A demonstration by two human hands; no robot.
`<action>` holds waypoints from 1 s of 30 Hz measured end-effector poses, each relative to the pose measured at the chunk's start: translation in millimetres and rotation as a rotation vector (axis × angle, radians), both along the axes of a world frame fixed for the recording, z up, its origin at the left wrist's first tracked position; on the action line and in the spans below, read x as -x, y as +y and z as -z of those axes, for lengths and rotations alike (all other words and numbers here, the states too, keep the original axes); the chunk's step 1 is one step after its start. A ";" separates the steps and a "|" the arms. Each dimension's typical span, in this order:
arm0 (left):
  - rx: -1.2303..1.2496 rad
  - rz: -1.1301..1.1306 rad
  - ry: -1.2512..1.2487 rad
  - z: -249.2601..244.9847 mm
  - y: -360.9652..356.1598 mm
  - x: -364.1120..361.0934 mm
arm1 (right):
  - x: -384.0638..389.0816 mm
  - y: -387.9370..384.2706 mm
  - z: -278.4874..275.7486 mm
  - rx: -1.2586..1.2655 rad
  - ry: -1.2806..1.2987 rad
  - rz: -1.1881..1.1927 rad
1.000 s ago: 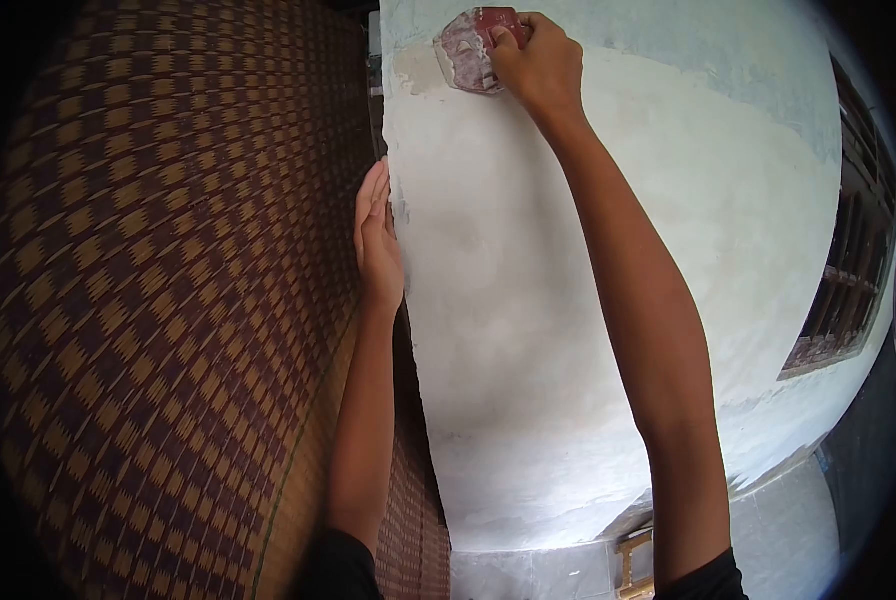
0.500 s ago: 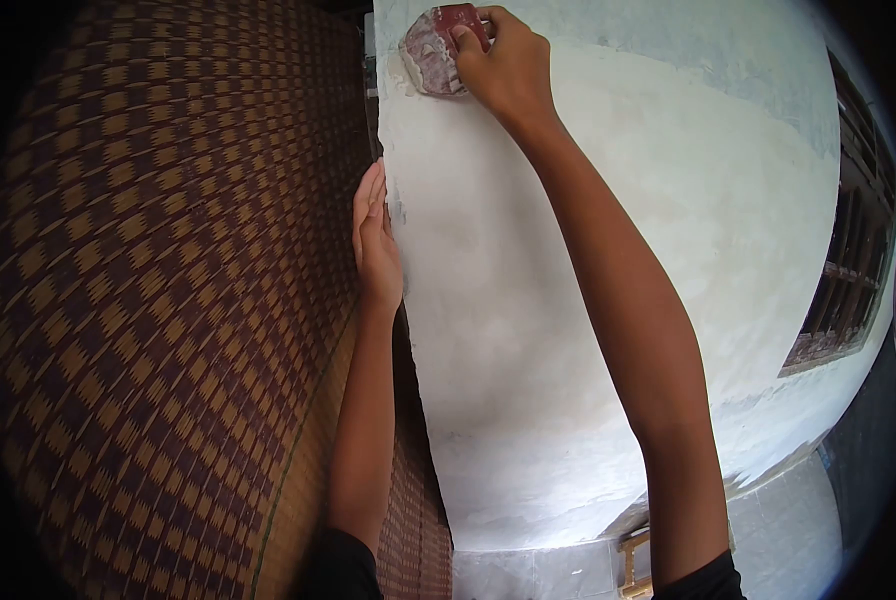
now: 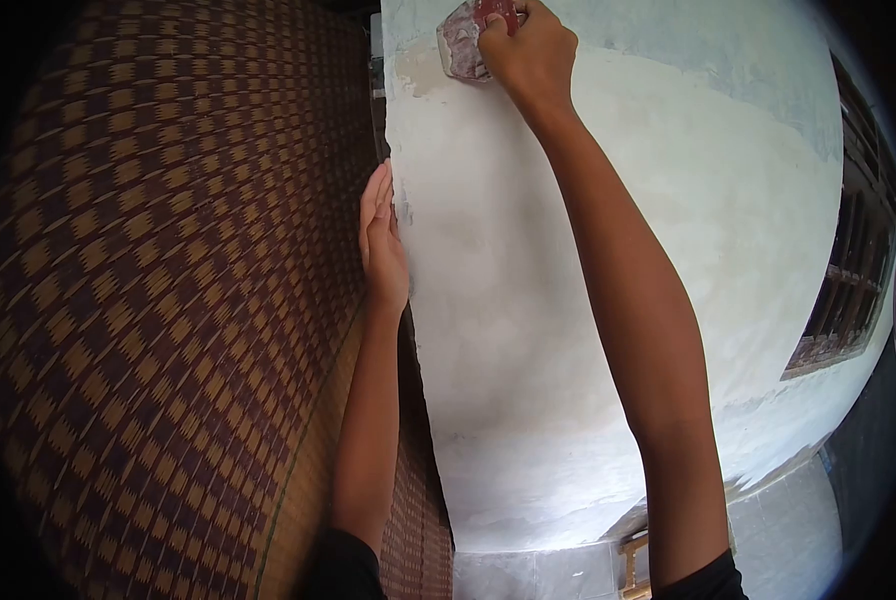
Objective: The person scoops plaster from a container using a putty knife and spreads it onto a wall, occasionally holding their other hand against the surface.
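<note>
My right hand point(image 3: 533, 50) grips a red scraper point(image 3: 465, 45) smeared with pale plaster, its blade against the upper part of the white wall point(image 3: 608, 250). A damp, beige patch point(image 3: 420, 68) shows on the wall just left of the blade. My left hand point(image 3: 382, 235) lies flat along the wall's left edge, lower down, with its fingers stretched upward and nothing visible in it.
A woven brown and tan mat panel point(image 3: 168, 250) stands close along the left side. A barred window point(image 3: 848, 250) is at the right. Grey floor tiles point(image 3: 783, 525) and a wooden object point(image 3: 632, 562) show at the bottom.
My right hand and the scraper have moved right and slightly up, away from the wall's edge, uncovering the beige patch. My left hand stays at the edge.
</note>
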State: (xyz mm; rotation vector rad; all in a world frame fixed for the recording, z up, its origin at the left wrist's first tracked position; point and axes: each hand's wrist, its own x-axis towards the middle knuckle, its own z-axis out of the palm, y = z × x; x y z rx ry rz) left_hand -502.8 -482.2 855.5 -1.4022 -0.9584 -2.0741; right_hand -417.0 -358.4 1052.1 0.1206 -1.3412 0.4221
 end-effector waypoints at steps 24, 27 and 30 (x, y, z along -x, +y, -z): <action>-0.009 0.006 -0.016 -1.2 4.2 -4.0 | 0.0 -3.5 22.6 -0.096 -0.149 -0.113; -0.013 0.013 -0.018 -0.1 3.8 -1.4 | -0.9 6.7 19.8 0.017 -0.085 -0.073; -0.006 0.001 0.011 -0.6 1.5 0.6 | -20.3 0.5 20.3 0.139 -0.104 -0.323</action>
